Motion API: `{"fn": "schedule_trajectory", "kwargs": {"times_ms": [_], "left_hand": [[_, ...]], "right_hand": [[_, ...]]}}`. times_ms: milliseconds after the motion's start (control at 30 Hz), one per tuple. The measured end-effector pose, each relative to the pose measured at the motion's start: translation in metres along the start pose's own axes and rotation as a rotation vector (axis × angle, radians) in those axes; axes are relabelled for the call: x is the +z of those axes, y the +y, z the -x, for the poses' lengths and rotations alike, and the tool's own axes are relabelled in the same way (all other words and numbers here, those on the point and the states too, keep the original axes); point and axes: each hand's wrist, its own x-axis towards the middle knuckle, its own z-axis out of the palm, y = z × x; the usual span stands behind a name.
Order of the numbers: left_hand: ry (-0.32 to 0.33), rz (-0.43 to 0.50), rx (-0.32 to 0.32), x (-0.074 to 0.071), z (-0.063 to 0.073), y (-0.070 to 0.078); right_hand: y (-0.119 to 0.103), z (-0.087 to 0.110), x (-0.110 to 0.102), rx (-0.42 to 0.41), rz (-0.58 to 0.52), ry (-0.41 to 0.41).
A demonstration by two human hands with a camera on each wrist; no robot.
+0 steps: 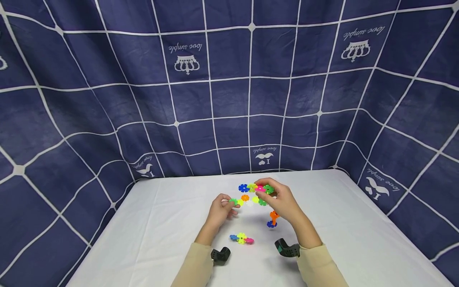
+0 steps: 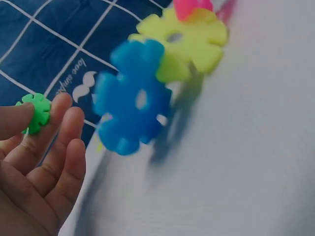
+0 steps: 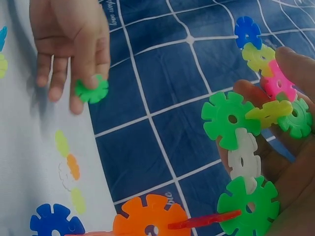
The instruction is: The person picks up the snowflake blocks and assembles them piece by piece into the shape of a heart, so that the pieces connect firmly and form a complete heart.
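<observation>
My left hand (image 1: 219,211) pinches a small green notched disc (image 2: 41,114) between thumb and forefinger, its other fingers extended. My right hand (image 1: 283,199) grips a chain of linked flower-shaped discs, thumb and fingers at the pink disc (image 3: 278,82). At that chain's upper end are a yellow disc (image 3: 258,58) and a blue disc (image 3: 247,33). From the grip the chain bends down through green discs (image 3: 229,119), a white disc (image 3: 244,160) and an orange disc (image 3: 150,216). A dark blue disc (image 3: 55,221) shows at the bottom of the right wrist view.
A joined blue, yellow and pink trio (image 1: 242,238) lies on the white tablecloth (image 1: 172,223) between the forearms. Beyond the left hand lies a small group with an orange disc (image 1: 245,197). A dark blue gridded curtain (image 1: 229,99) stands behind the table.
</observation>
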Motion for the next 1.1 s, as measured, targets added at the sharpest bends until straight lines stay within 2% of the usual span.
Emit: {"fn": "schedule_trajectory", "kwargs": {"times_ms": [133, 400, 633, 767, 933, 1100], "left_hand": [[0.011, 0.033, 0.047, -0.003, 0.005, 0.014], [0.002, 0.133, 0.167, -0.008, 0.021, 0.055], [-0.013, 0.141, 0.276, -0.009, 0.034, 0.076], [0.003, 0.130, 0.313, -0.010, 0.038, 0.082], [0.011, 0.094, 0.372, -0.010, 0.040, 0.083], [0.017, 0.045, 0.415, -0.009, 0.042, 0.084]], "right_hand": [[0.001, 0.000, 0.000, 0.011, 0.005, -0.008], [-0.001, -0.001, -0.003, 0.016, 0.004, -0.029], [-0.002, 0.000, -0.005, 0.016, 0.032, -0.024], [-0.002, 0.000, -0.004, 0.012, 0.025, -0.043], [-0.001, 0.001, -0.002, 0.010, 0.018, -0.076], [-0.001, 0.001, -0.002, 0.004, 0.017, -0.077]]}}
